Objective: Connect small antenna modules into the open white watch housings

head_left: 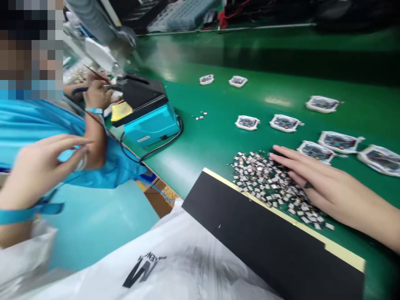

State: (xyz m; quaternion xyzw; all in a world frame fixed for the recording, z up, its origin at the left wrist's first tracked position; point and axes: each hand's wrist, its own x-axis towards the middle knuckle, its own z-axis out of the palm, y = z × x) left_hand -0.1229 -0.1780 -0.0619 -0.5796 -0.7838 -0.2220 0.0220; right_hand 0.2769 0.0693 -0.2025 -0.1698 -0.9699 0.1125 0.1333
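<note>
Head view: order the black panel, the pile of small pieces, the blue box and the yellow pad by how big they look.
1. Black panel
2. Pile of small pieces and blue box: too alike to rank
3. Yellow pad

A green table (208,152) bears small pieces (259,177), white-rimmed units (284,123), a machine (153,124).

Left hand (51,168) blurred, contents unclear

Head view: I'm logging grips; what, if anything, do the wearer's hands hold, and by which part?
The left hand seems to pinch something whitish, too blurred to name or tell which part; the right hand shows no hold.
</note>
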